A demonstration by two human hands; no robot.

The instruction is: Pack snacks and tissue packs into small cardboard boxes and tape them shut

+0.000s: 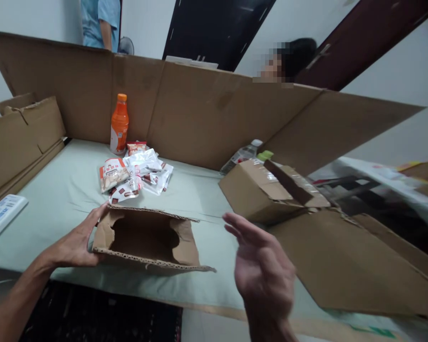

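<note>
An open-topped cardboard box [146, 262] stands at the front of the table, its torn upper edges and dark inside facing me. My left hand [79, 240] grips the left end of this box, thumb at the near side and fingers at the far corner. To the right of the box, my right hand [264, 266] is raised with fingers stretched out, touching nothing. Just behind the box lies a pile of snack packets [144, 164], some silver and one orange and white [113, 175]. An orange drink bottle [120, 124] stands upright behind them.
Cardboard panels [207, 114] wall off the back. At right are a cardboard box [260, 190], a tilted clear bottle [242, 154] and a larger carton [356, 261]. Another carton [17, 137] and a white device [6, 213] sit at left. Two people are beyond the panels.
</note>
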